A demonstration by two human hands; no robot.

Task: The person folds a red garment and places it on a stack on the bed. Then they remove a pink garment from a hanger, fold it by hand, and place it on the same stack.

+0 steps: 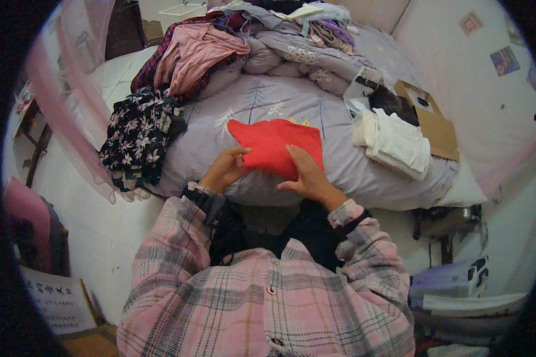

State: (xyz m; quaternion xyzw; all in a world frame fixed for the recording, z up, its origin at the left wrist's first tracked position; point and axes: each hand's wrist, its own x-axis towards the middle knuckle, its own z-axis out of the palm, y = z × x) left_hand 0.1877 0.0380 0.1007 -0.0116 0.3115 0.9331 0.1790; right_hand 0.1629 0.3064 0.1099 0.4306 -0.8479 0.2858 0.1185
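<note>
A bright red piece of cloth (280, 143), folded into a rough rectangle with one corner sticking out at the upper left, is at the near part of the bed. At its left edge, my left hand (226, 169) pinches the cloth between thumb and fingers. My right hand (311, 178) grips the lower right part, thumb toward me, fingers over the top and the palm side partly hidden. The cloth's underside cannot be seen.
Around it on the bed (208, 131) lie a black floral garment (140, 134), a pink garment (196, 53), a rumpled quilt (268, 53), folded white cloths (396, 143) and an opened cardboard box (432, 119). Pink netting (71, 113) hangs at the left.
</note>
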